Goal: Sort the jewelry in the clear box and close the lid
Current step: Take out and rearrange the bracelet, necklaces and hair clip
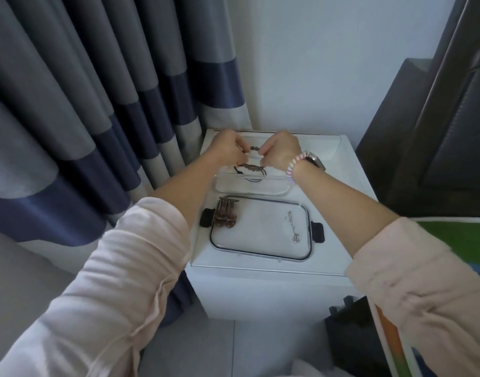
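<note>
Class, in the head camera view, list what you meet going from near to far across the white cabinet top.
Clear lid carrying a silver chain and brown hair claw → clear box → beaded bracelet held between left hand and right hand.

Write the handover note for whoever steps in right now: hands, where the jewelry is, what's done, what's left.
Left hand and right hand: both pinch a dark beaded bracelet, stretched between them above the clear plastic box.
Box: open at the back of the white cabinet top; some dark cord pieces already lie inside.
Clear lid with dark clips: lies flat in front of the box, with a brown hair claw on its left edge and a thin silver chain on its right.
Left: place bracelet, claw and chain, then close lid.
</note>
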A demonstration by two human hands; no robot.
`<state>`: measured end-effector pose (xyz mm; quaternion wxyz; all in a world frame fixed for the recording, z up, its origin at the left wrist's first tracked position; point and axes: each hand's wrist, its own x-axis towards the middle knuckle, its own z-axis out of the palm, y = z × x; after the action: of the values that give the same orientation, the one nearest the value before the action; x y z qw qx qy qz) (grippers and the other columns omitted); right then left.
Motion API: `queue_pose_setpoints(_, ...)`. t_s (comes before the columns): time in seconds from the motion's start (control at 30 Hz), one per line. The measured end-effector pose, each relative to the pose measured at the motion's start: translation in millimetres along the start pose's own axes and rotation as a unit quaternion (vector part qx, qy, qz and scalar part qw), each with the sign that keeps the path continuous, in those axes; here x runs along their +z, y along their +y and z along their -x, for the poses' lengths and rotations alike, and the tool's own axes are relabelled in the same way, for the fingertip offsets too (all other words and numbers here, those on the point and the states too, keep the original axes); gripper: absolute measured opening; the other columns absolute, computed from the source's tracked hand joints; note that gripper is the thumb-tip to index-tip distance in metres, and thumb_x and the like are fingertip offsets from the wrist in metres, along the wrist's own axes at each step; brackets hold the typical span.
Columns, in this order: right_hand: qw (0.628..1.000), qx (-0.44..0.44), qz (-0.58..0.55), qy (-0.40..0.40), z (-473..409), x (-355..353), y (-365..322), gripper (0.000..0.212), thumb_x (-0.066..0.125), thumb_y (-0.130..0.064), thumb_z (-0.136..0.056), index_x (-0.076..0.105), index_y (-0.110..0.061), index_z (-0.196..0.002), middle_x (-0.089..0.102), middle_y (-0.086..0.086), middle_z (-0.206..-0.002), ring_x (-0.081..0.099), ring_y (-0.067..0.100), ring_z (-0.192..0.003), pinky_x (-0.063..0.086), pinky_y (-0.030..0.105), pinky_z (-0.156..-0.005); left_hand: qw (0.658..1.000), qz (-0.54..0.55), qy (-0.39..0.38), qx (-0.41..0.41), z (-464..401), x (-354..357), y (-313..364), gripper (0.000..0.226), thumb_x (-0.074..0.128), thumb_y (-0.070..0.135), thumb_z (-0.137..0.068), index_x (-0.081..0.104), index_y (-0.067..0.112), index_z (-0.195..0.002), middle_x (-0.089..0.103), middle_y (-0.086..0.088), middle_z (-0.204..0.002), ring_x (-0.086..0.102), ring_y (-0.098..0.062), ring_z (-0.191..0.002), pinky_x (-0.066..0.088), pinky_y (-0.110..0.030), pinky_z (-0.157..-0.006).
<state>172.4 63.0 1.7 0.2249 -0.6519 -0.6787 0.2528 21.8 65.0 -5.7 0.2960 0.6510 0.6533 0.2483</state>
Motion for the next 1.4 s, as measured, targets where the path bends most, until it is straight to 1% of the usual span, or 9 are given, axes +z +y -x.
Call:
queue_pose_setpoints(0.23, 0.990, 0.058, 0.038, -0.123, -22.2, 18.4, 12.8, 0.040, 0.069, -0.003, -0.080, 0.066, -0.001, -0.120, 0.063, 0.019, -0.127, 0.057, 0.034, -0.120, 0.048, 0.036, -0.097, 0.993, -0.090, -0.073, -0.035, -17.4, 16.4, -14.3, 0.035, 0.081, 0.002, -0.072, 0.077, 0.009, -0.107, 0.075, -0.010, -0.110, 0.069, -0.024, -0.100, 0.054, -0.029, -0.095)
queue_pose_setpoints(0.53, 0.976, 0.108, 0.023, -0.186, -32.5, 25.9, 17.0, 0.041, 0.068, -0.015, -0.085, 0.064, 0.001, -0.122, 0.066, 0.018, -0.121, 0.062, 0.031, -0.113, 0.048, 0.037, -0.102, 0.991, -0.102, -0.085, -0.030, -22.9, 21.8, -15.3, 0.034, 0.082, 0.013, -0.078, 0.077, 0.008, -0.111, 0.075, -0.009, -0.110, 0.067, -0.021, -0.090, 0.054, -0.031, -0.097)
queue_pose_setpoints(0.6, 0.983, 0.104, 0.021, -0.149, -28.7, 25.6, 19.2, 0.044, 0.064, -0.028, -0.089, 0.063, -0.004, -0.125, 0.066, 0.011, -0.123, 0.063, 0.026, -0.111, 0.047, 0.031, -0.102, 0.990, -0.112, -0.078, -0.020, -21.7, 22.7, -14.8, 0.035, 0.083, 0.015, -0.076, 0.076, 0.010, -0.110, 0.075, -0.009, -0.109, 0.064, -0.019, -0.084, 0.053, -0.027, -0.087)
queue_pose_setpoints(0.8, 0.998, -0.034, -0.040, 0.023, -2.3, 10.9, 9.0, 0.043, 0.078, -0.009, -0.071, 0.071, -0.011, -0.114, 0.068, 0.004, -0.121, 0.062, 0.017, -0.112, 0.047, 0.025, -0.096, 0.996, -0.077, 0.032, 0.005, -4.2, 6.4, -3.7, 0.042, 0.088, 0.016, -0.068, 0.074, 0.011, -0.107, 0.069, -0.003, -0.102, 0.067, -0.020, -0.094, 0.054, -0.030, -0.085)
queue_pose_setpoints(0.93, 0.977, -0.035, -0.186, 0.094, 53.9, 0.5, 1.9, 0.031, 0.079, -0.020, -0.068, 0.073, -0.018, -0.098, 0.071, -0.003, -0.087, 0.067, 0.010, -0.076, 0.052, 0.021, -0.070, 0.995, -0.073, 0.061, 0.017, 44.9, -12.9, 0.2, 0.035, 0.083, 0.019, -0.072, 0.068, 0.018, -0.103, 0.059, 0.002, -0.092, 0.060, -0.018, -0.086, 0.047, -0.026, -0.074)
queue_pose_setpoints(1.07, 0.981, 0.036, -0.182, -0.059, 105.9, 19.6, 4.0, 0.008, 0.074, -0.023, -0.071, 0.073, -0.016, -0.076, 0.074, 0.007, -0.073, 0.074, 0.025, -0.069, 0.062, 0.041, -0.075, 0.981, -0.188, 0.038, -0.019, 107.0, -6.8, -11.9, 0.037, 0.066, 0.017, -0.086, 0.060, 0.012, -0.122, 0.063, -0.011, -0.120, 0.060, -0.029, -0.114, 0.048, -0.033, -0.091)
queue_pose_setpoints(1.17, 0.977, 0.071, -0.135, -0.152, 118.4, 43.3, -0.3, 0.023, 0.070, -0.020, -0.077, 0.073, -0.001, -0.089, 0.072, 0.014, -0.082, 0.075, 0.029, -0.072, 0.062, 0.044, -0.077, 0.960, -0.269, -0.047, -0.056, 130.4, 10.0, -13.1, 0.031, 0.064, 0.018, -0.088, 0.062, 0.003, -0.115, 0.066, -0.018, -0.121, 0.062, -0.035, -0.113, 0.048, -0.034, -0.083)
queue_pose_setpoints(1.27, 0.974, 0.082, -0.132, -0.167, 117.7, 58.2, -6.0, 0.020, 0.066, -0.014, -0.079, 0.072, 0.005, -0.084, 0.073, 0.020, -0.080, 0.073, 0.029, -0.070, 0.060, 0.044, -0.075, 0.961, -0.254, -0.081, -0.076, 138.4, 17.0, -14.2, 0.024, 0.061, 0.018, -0.090, 0.066, 0.002, -0.107, 0.072, -0.016, -0.110, 0.068, -0.033, -0.104, 0.047, -0.031, -0.075)
queue_pose_setpoints(1.4, 0.951, 0.141, -0.236, -0.143, 118.0, 65.1, -8.4, 0.005, 0.064, -0.001, -0.080, 0.069, -0.001, -0.078, 0.072, 0.024, -0.082, 0.074, 0.033, -0.075, 0.061, 0.050, -0.079, 0.980, -0.145, -0.068, -0.117, 139.0, 20.5, -25.4, 0.020, 0.055, 0.003, -0.086, 0.067, -0.001, -0.102, 0.076, -0.020, -0.099, 0.075, -0.032, -0.091, 0.060, -0.040, -0.086)
